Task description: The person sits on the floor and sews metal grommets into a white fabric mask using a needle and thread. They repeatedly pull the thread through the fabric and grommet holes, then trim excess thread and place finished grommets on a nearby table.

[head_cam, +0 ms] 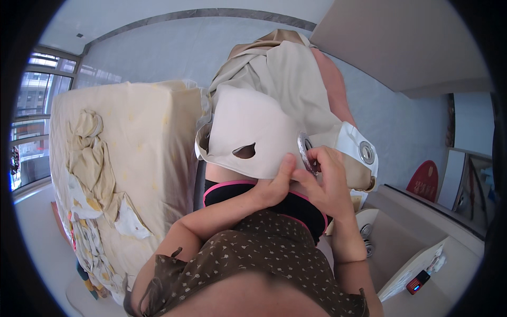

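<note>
Across my lap lies pale curtain fabric [253, 119] with a dark, cut hole [245, 151] near its lower edge. My left hand [275, 184] grips that edge right of the hole, its thumb on top and the fingers hidden under the cloth. My right hand [326, 174] has its fingers at a silver curtain grommet ring [307, 152], which stands almost edge-on at the right side of the fabric. Further right, another silver grommet [367, 152] is set in the white header band of the curtain. The rest of the curtain [295, 75] falls away in folds beyond my knees.
At left stands a bed [130, 119] with a cream cover, bearing a knotted beige cloth [91, 154] and patterned cloths. Loose silver rings [368, 247] lie low at right, near a red keypad device [418, 282]. A red round-topped object [424, 180] and a cabinet are beyond.
</note>
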A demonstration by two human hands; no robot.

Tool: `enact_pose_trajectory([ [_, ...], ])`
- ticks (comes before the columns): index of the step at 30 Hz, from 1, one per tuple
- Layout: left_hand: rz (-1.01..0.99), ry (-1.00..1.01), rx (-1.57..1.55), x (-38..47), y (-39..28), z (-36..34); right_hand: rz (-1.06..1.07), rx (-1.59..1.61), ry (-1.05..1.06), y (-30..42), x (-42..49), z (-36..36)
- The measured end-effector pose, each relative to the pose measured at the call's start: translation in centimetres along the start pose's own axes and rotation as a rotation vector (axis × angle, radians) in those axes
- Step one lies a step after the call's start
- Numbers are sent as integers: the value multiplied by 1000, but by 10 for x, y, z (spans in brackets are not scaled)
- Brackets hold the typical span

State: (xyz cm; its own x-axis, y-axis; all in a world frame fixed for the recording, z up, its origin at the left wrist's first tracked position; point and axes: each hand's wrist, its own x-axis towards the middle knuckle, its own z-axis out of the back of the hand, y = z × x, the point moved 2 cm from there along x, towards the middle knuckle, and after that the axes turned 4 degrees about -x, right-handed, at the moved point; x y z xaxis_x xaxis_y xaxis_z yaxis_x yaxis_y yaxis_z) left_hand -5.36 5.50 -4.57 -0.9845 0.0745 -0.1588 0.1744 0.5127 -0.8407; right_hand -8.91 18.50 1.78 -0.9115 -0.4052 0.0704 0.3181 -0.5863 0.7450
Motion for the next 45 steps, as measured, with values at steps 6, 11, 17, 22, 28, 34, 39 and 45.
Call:
enact_pose_trajectory([
  [6,389,737,431,-29,-60,19,75,-159,67,-21,-8,4],
  [11,-78,378,744,41,-86,54,318,-307,127,-23,-32,5],
  [17,418,916,858,73,-31,33,495,-432,68,-30,-36,9],
  [22,206,765,756,47,-117,-13,619,-519,-137,-11,-21,47],
  [28,155,603,486,6,-126,-40,544,-232,-167,2,-20,58],
  [34,305,292,211,-3,-27,-28,-136,377,-9,-28,-46,23],
  [39,302,354,261,-7,-20,-26,-303,390,-116,-31,-59,2],
  [45,260,526,634,6,-34,-24,-159,245,-117,-26,-63,3],
])
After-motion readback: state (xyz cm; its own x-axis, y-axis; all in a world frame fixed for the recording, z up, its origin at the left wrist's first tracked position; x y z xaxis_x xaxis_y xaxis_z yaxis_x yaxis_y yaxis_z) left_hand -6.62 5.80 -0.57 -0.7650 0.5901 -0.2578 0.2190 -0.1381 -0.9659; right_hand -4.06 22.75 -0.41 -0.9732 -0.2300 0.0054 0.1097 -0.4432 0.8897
